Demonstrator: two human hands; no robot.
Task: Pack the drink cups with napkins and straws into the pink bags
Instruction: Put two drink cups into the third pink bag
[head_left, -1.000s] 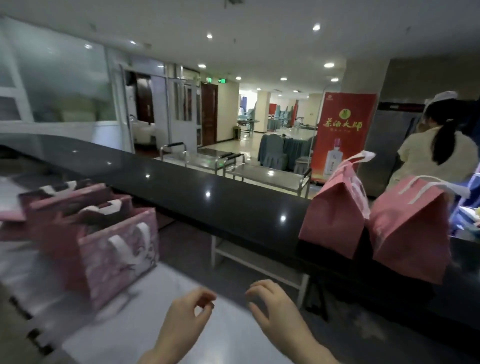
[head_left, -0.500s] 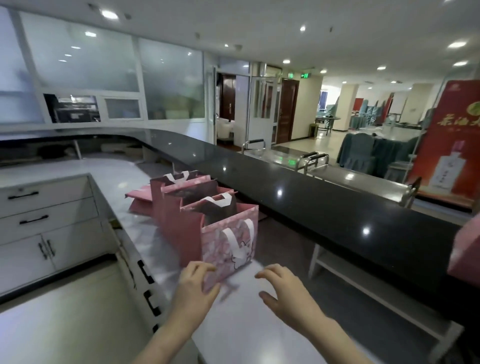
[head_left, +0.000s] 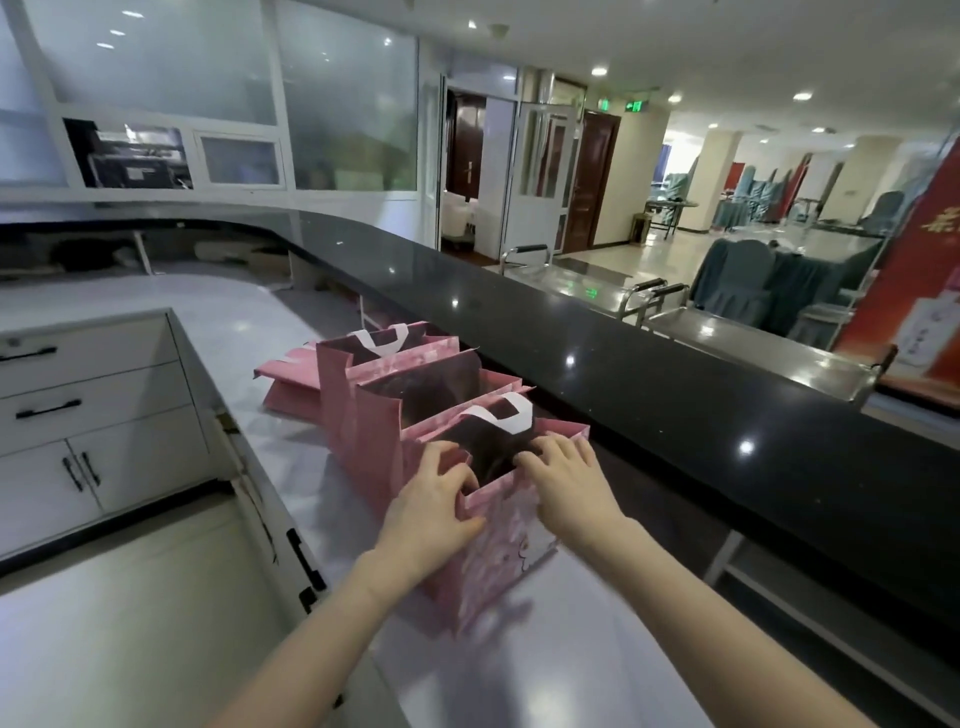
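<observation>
Head view, left grip (head_left: 431, 512), right grip (head_left: 569, 486) now pinching rim of nearest pink bag (head_left: 498, 566)

1. I see the nearest pink bag (head_left: 498, 551) upright on the desk (head_left: 234, 332), mouth open, white handle (head_left: 496, 415) up.
2. Two more open pink bags (head_left: 379, 441) stand touching behind it.
3. Folded pink bags (head_left: 291, 387) lie flat beyond.

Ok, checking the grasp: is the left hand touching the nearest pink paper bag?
Touching. Head view: the left hand grips the nearest pink paper bag, fingers curled over its rim.
</observation>
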